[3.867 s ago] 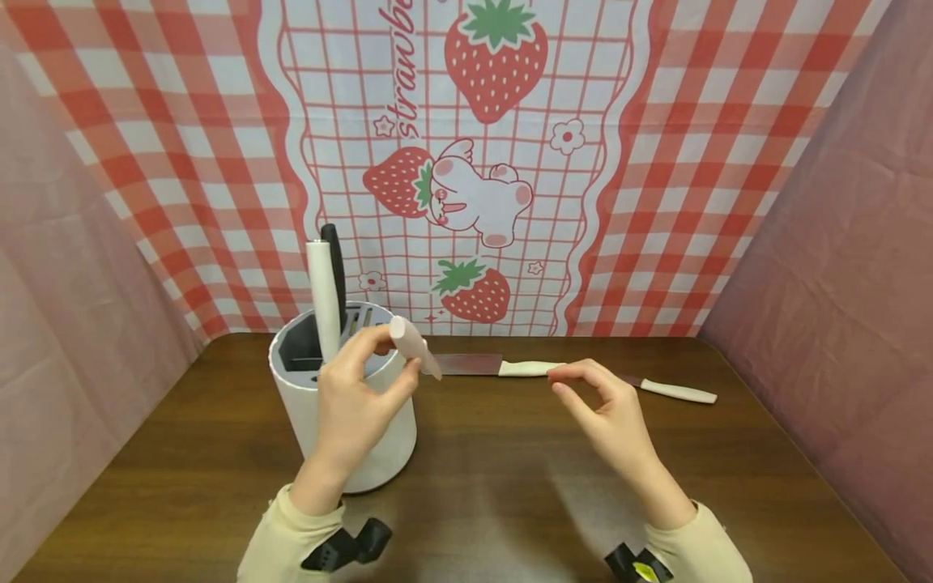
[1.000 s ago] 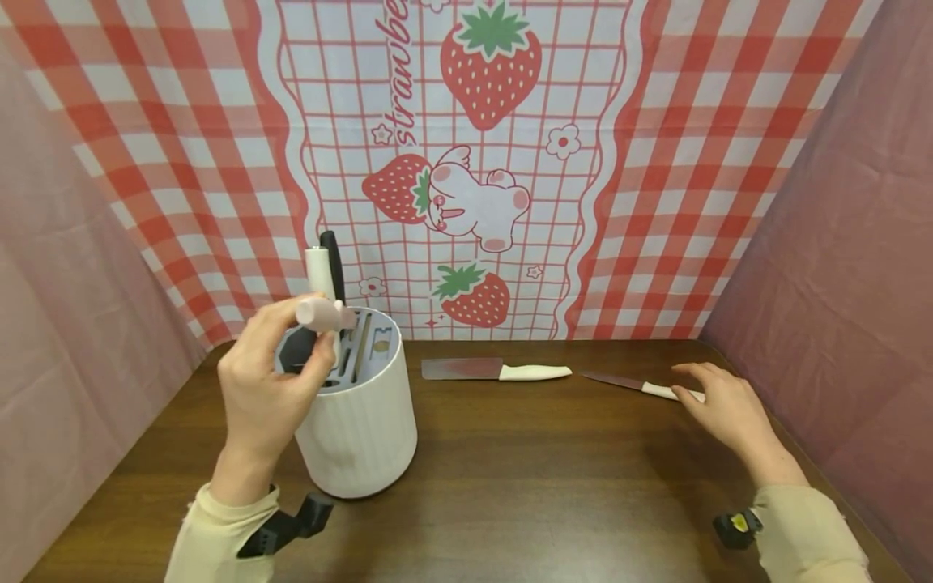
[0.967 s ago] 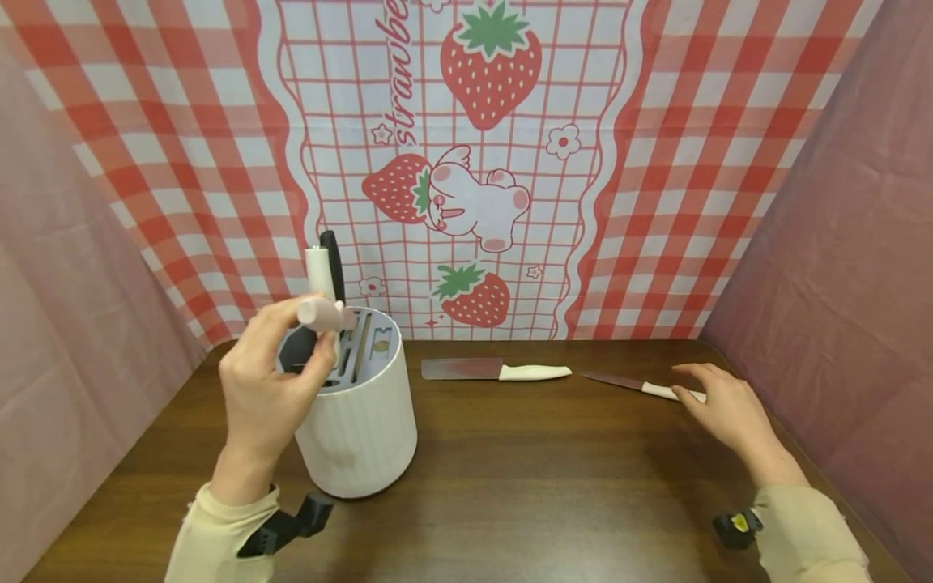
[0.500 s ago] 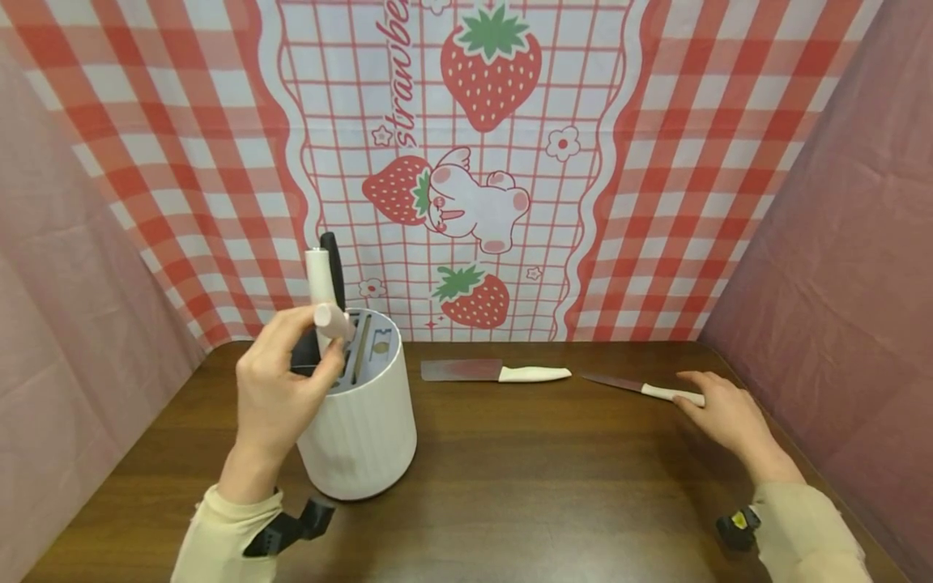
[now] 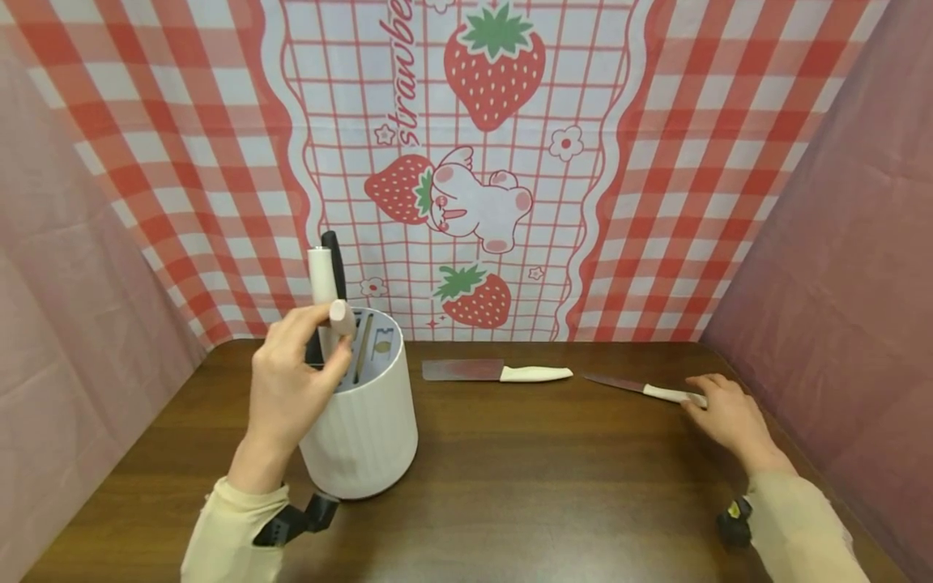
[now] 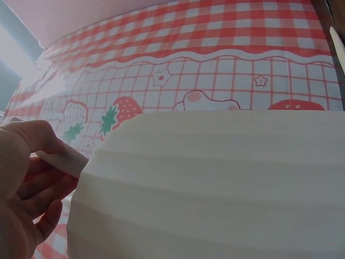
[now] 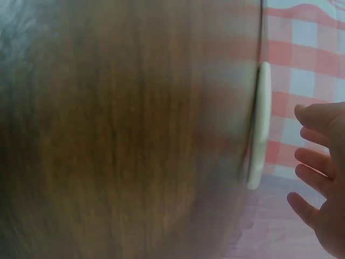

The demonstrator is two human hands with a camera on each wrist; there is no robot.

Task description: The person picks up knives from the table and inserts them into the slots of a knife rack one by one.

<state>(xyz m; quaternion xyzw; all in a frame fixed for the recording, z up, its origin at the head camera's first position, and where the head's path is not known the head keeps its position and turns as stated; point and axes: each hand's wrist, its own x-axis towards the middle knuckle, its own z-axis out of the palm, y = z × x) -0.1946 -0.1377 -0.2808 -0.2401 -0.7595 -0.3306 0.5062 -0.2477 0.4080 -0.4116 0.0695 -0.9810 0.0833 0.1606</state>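
Note:
My left hand [image 5: 291, 380] pinches a knife by its white handle [image 5: 341, 317] over the white ribbed knife block [image 5: 364, 437]; its blade is hidden. The left wrist view shows the fingers round that handle [image 6: 64, 159] beside the block's wall [image 6: 215, 183]. A white handle [image 5: 321, 275] and a black handle [image 5: 335, 263] stand up from the block's far side. At the far right my right hand [image 5: 732, 417] hovers at the handle end of a small knife [image 5: 666, 394]. In the right wrist view its fingers are loosely spread, apart from that handle [image 7: 261, 127].
A cleaver-shaped knife [image 5: 466, 370] with a white handle lies flat behind, between the block and the small knife. Narrow slots show in the block's grey top [image 5: 381, 344]. A checked strawberry cloth [image 5: 496, 186] hangs behind the brown table [image 5: 539, 486].
My left hand first went left over the block, then edged back right, its knife handle turning more upright. My right hand went from the middle to the small knife at the right.

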